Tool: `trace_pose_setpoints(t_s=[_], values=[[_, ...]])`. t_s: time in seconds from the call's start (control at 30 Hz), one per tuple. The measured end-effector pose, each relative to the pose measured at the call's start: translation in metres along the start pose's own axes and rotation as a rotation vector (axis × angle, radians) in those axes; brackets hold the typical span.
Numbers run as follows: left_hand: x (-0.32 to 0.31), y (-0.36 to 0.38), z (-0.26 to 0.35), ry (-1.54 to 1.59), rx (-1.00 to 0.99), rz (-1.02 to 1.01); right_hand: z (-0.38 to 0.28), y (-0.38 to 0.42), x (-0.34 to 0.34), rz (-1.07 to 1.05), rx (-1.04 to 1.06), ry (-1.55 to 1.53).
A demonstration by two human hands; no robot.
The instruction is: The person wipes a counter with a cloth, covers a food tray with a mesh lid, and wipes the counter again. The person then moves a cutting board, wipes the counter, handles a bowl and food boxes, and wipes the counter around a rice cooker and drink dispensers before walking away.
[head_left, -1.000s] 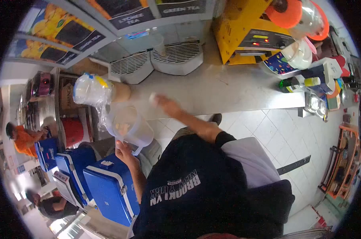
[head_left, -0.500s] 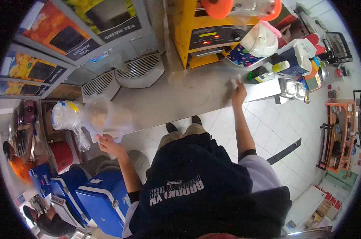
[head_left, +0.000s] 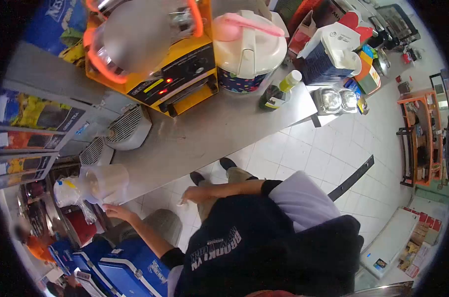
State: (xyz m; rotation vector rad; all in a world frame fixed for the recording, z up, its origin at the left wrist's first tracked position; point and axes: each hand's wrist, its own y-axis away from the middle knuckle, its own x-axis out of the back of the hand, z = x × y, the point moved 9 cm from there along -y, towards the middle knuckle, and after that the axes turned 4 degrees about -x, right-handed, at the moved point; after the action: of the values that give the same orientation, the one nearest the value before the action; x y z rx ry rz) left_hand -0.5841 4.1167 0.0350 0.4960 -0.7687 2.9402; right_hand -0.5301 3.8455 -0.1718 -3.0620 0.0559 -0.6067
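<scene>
My left hand (head_left: 119, 213) is at the near side of a translucent plastic pitcher (head_left: 110, 180) on the left end of the steel counter. Its fingers look closed at the pitcher's lower edge, though the grip is partly hidden. My right hand (head_left: 197, 194) is in front of my body, off the counter's front edge. Its fingers are closed on a small whitish wipe (head_left: 181, 202), only a bit of which shows. Left of the pitcher lies a clear plastic bag (head_left: 68, 192) with a yellow mark.
Drink dispensers with drip trays (head_left: 130, 129) stand behind the steel counter (head_left: 185, 148). A yellow machine (head_left: 185, 84), a white-lidded pot (head_left: 249, 54) and a dark bottle (head_left: 274, 97) line the back. Blue cooler boxes (head_left: 130, 272) stand at lower left, near a person in orange (head_left: 39, 245).
My right hand has come off the counter's right part and across to my front, with the whitish wipe in it. My left hand remains by the pitcher. The view has turned.
</scene>
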Motion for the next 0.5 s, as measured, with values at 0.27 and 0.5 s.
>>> trace_pose_setpoints(t_s=[0.27,0.5], values=[[0.02,0.201,-0.078,0.235,0.544,-0.374,0.213,0.378,0.107,0.705,-1.039,-0.239],[0.033,0.446,-0.011,-0.079,0.284,-1.682,-0.001,0.614,0.253,2.155,-1.046,0.663]])
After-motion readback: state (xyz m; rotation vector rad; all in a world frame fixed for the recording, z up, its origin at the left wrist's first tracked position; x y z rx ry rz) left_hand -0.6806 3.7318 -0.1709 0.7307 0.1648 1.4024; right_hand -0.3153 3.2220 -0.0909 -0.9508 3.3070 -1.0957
